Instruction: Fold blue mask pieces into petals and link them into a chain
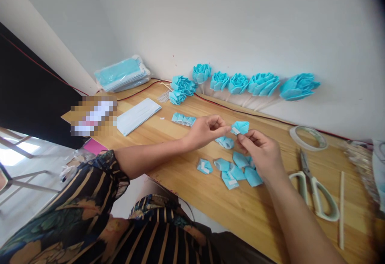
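While a striped, flowered sleeve (90, 200) is filling the lower left of the frame, one wooden table (240, 212) is spreading across the middle, bearing one pale stick (341, 210) and one pair of scissors (306, 168) at the lower right. About seven loose folded pieces (237, 172) are lying just below centre, some overlapping, others perhaps hiding behind the right hand (263, 152). Above them, that hand's fingers are gripping one folded blue piece (241, 127) by its lower edge, right of centre, its longer axis running roughly left to right. Its left corner, where one white strip (235, 131) is showing, is facing the left hand (207, 129), whose thumb and fingertips are curling close just beside it; whether they are pinching anything, I cannot tell. So the right hand is touching the piece from the lower right, the left waiting at its left. Farther off, one tape roll (308, 138) is lying at the right, and two rows of joined pieces (182, 118) are showing around the left hand, possibly connecting behind it. Beyond, one flat pale blue stack (138, 115) is lying left of centre, at least two blue flowers (183, 84) are resting on the table, five stemmed flowers (264, 84) are leaning along the wall (240, 23), and one clear packet (122, 73) is sitting at the upper left.
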`<action>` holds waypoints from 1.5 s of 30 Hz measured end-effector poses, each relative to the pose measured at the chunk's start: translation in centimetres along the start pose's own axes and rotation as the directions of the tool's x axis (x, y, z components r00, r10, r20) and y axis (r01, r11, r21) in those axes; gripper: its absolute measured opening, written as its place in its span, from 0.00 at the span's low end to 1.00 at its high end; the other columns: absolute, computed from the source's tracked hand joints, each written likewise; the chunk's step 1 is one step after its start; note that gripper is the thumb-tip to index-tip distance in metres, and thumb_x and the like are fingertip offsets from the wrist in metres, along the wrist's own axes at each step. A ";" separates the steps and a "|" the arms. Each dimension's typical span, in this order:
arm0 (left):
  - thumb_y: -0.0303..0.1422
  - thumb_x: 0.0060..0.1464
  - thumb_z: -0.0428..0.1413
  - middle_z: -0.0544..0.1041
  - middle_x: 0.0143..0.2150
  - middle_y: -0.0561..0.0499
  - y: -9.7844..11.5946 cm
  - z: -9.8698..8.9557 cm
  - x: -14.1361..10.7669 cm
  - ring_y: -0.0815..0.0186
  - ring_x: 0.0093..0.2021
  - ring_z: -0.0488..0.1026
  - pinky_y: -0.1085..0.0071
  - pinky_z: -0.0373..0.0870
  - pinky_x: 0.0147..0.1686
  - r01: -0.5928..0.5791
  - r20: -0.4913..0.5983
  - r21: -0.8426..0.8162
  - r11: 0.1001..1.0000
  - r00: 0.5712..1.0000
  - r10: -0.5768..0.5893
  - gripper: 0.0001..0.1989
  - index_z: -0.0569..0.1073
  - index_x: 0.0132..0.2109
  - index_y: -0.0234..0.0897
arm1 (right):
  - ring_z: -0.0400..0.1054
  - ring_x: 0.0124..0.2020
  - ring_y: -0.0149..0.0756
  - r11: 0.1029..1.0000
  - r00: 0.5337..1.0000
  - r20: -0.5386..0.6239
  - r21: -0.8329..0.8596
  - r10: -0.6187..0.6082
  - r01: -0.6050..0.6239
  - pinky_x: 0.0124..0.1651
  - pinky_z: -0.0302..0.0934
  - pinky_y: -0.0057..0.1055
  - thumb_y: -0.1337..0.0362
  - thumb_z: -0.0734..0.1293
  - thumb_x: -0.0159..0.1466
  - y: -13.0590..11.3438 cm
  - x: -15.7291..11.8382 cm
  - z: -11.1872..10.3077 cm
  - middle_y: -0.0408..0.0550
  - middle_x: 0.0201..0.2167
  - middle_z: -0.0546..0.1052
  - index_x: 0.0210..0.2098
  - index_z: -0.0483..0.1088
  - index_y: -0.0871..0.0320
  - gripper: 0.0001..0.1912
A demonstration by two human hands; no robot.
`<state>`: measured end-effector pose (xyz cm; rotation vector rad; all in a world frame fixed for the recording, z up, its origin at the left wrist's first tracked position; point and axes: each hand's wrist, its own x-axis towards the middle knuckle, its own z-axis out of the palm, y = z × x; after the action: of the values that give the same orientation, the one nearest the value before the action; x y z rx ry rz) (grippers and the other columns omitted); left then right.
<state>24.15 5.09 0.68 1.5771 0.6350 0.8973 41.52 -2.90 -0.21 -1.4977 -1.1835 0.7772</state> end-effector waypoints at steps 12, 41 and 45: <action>0.34 0.57 0.58 0.73 0.26 0.53 0.1 -0.1 -0.4 0.74 0.25 0.64 0.77 0.57 0.27 -0.158 0.095 0.372 0.915 0.987 0.132 0.09 0.79 0.41 0.34 | 0.63 0.21 0.32 0.975 0.996 0.037 -0.206 -0.080 0.086 0.23 0.56 0.29 0.54 0.68 0.59 -1.0 -0.6 0.4 0.42 0.19 0.71 0.24 0.70 0.53 0.12; 0.40 0.58 0.57 0.68 0.24 0.58 0.2 -0.6 0.4 0.76 0.24 0.62 0.77 0.58 0.25 0.140 0.069 -0.075 0.987 0.988 -0.135 0.15 0.70 0.45 0.32 | 0.61 0.20 0.30 0.966 0.992 0.046 -0.225 -0.122 0.129 0.23 0.54 0.29 0.56 0.68 0.59 -1.1 -0.6 0.3 0.41 0.19 0.71 0.24 0.69 0.54 0.10; 0.43 0.53 0.61 0.69 0.25 0.57 -0.1 -0.3 0.3 0.77 0.24 0.62 0.77 0.57 0.26 0.183 0.192 -0.124 0.975 0.969 -0.157 0.18 0.70 0.41 0.32 | 0.63 0.21 0.32 0.976 0.994 0.078 -0.199 -0.079 0.093 0.24 0.56 0.29 0.56 0.68 0.58 -1.1 -0.6 0.2 0.42 0.20 0.72 0.25 0.69 0.54 0.10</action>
<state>24.07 5.55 0.71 1.4349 0.5557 0.6474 40.85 -3.42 0.75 -1.5830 -1.4049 0.6710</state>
